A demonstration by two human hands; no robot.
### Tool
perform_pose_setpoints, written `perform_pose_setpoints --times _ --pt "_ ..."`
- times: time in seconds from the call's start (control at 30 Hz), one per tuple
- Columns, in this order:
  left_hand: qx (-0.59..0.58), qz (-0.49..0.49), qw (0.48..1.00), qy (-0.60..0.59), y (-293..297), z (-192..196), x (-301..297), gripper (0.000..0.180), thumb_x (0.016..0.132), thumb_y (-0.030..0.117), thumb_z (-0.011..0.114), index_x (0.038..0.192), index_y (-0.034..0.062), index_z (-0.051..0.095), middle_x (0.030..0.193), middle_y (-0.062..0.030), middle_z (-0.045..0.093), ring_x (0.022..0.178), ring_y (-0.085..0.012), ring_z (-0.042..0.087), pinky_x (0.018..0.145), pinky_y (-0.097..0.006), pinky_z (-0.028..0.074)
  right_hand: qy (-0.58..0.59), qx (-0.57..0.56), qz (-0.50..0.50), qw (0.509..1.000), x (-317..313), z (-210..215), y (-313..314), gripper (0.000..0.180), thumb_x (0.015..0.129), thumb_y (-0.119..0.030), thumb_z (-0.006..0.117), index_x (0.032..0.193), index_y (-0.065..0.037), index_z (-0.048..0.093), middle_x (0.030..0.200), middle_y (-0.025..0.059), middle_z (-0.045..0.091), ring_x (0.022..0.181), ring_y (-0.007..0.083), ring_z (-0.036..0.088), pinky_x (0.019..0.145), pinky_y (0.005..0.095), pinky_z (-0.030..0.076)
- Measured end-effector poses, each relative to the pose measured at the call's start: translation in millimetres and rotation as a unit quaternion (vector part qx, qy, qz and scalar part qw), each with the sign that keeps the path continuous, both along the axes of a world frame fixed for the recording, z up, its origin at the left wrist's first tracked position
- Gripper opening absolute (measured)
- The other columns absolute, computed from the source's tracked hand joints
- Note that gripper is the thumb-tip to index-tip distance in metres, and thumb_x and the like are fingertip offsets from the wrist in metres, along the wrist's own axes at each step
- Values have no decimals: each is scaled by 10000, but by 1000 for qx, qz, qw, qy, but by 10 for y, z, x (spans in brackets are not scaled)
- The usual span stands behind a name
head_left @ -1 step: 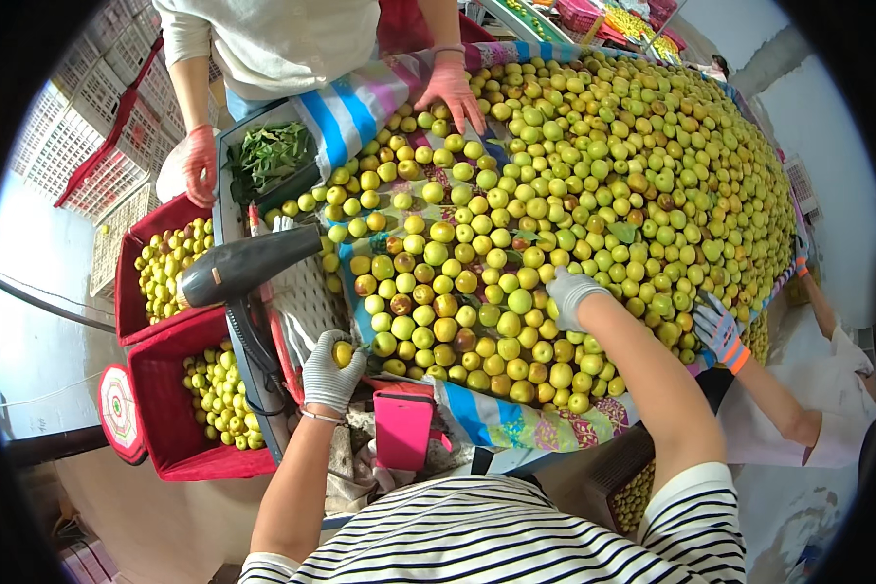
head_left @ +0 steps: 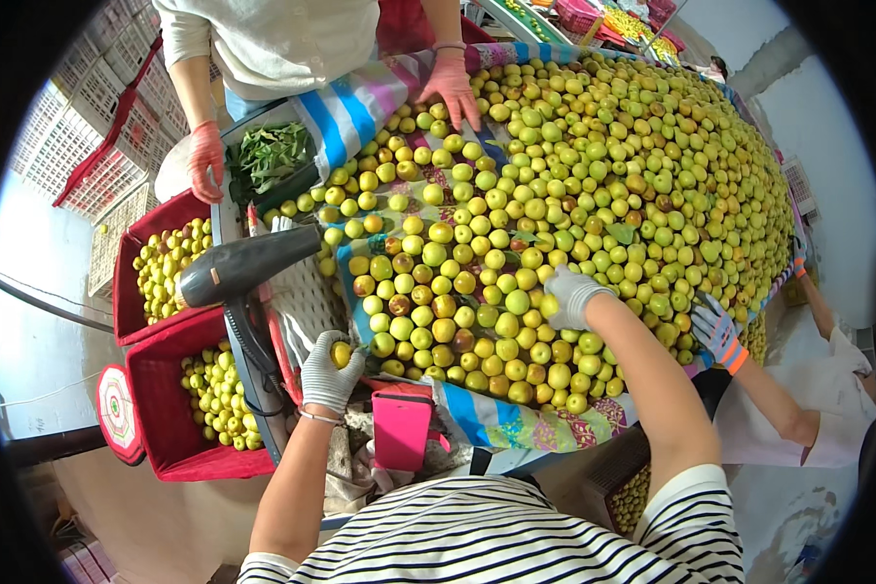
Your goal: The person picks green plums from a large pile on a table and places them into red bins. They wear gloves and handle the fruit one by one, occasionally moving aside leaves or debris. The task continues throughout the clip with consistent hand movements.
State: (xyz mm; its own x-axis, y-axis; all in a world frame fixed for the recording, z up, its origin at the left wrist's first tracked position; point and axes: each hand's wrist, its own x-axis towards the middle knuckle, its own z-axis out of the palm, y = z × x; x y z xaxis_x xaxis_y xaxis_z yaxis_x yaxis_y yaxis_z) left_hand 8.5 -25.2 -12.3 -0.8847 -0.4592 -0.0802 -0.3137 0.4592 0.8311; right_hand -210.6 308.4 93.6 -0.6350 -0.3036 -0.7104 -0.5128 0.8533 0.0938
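Observation:
My left hand (head_left: 331, 378), in a white striped glove, is closed around a yellow-green jujube (head_left: 341, 354) at the table's near left corner. Farther right, my right hand (head_left: 576, 297), gloved in the same white, reaches into the spread of jujubes (head_left: 642, 185). Its fingers are bent against a yellowish jujube (head_left: 549, 305) at their tips. The fruits, some with brown patches, lie on a patterned cloth (head_left: 467, 414), thinly at the left and heaped at the right.
A black hair dryer (head_left: 248, 263) juts over red-lined crates (head_left: 156, 389) of jujubes at left. Leaves fill a bin (head_left: 268, 156). A pink phone case (head_left: 404, 428) lies by the near edge. Co-workers' gloved hands (head_left: 450, 88) work across the table and at right (head_left: 718, 333).
Almost nothing differs. My right hand sits very slightly farther left, and the hand of the person across by the leaf bin has shifted a little.

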Motion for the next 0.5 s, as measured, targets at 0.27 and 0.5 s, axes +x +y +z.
perform_pose_setpoints --times 0.27,0.5 --pt "-34 -5 999 32 -10 10 -61 294 745 208 749 956 66 600 805 -155 648 734 -306 656 687 -369 525 -22 -396 -212 893 436 -34 408 590 719 -383 725 1152 -23 550 1008 150 636 927 249 614 853 355 507" --pt "360 73 920 139 -290 -615 -73 167 915 157 634 1035 45 605 885 -60 645 693 -148 606 650 -271 517 30 -575 -194 794 1299 -267 -28 574 753 -332 728 1226 -64 545 1038 122 618 973 237 607 889 342 484"
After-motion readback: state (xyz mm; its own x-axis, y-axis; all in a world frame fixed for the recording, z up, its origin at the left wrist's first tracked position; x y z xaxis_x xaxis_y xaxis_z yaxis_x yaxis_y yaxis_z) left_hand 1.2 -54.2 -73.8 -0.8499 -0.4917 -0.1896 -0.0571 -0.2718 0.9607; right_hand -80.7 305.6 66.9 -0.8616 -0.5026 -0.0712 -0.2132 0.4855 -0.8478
